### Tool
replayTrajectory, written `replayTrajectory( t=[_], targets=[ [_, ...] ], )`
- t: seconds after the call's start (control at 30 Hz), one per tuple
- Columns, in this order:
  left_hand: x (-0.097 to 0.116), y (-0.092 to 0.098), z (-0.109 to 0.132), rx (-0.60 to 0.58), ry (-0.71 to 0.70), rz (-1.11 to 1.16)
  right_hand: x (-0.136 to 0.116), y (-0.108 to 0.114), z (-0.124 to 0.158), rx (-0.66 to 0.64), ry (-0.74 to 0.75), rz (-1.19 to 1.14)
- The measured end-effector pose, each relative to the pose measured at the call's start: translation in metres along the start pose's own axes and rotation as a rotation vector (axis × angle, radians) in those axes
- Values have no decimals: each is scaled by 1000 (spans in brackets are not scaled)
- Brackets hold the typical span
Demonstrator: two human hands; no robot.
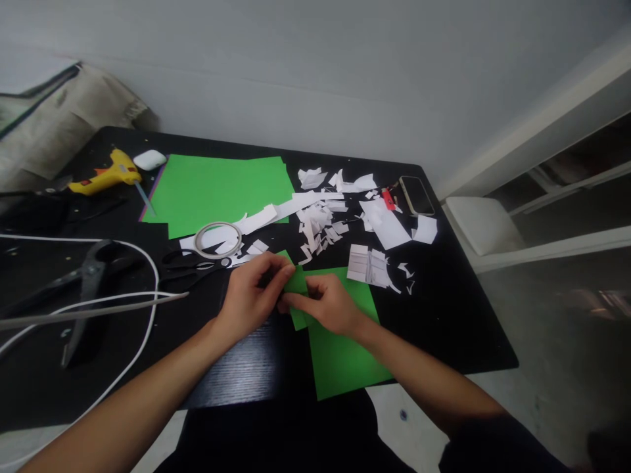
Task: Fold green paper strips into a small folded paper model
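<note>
My left hand (254, 292) and my right hand (329, 303) meet over the near middle of the black table (444, 315). Both pinch a small folded piece of green paper (297, 284), fingers closed on its edges. Under my right hand lies a larger green sheet (342, 355) that reaches past the table's front edge. Black scissors (194, 266) lie just left of my left hand, next to a roll of tape (217, 239).
A big green sheet (217, 190) lies at the back, with white paper scraps (320, 220) scattered to its right. A phone (417, 194) sits far right, a yellow glue gun (106, 173) far left. Pliers (86, 282) and a white cable (142, 315) lie at left.
</note>
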State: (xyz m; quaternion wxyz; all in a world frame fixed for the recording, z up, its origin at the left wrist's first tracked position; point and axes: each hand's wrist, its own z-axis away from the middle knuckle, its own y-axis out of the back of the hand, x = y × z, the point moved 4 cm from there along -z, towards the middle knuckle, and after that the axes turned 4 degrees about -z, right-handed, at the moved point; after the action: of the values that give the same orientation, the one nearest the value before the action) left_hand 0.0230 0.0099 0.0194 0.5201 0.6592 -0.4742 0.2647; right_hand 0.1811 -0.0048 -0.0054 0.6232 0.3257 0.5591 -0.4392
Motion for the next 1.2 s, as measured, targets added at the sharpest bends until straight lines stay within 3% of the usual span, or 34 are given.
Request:
replayTrajectory(
  t=[0.5, 0.9, 1.2],
  targets=[
    [-2, 0, -2, 11, 124, 133, -6, 2, -1, -51, 41, 33],
    [-7, 7, -7, 16, 64, 90, -14, 5, 2, 6, 40, 86],
    [-14, 2, -7, -66, 158, 97, 0, 8, 0, 65, -16, -214]
  ],
)
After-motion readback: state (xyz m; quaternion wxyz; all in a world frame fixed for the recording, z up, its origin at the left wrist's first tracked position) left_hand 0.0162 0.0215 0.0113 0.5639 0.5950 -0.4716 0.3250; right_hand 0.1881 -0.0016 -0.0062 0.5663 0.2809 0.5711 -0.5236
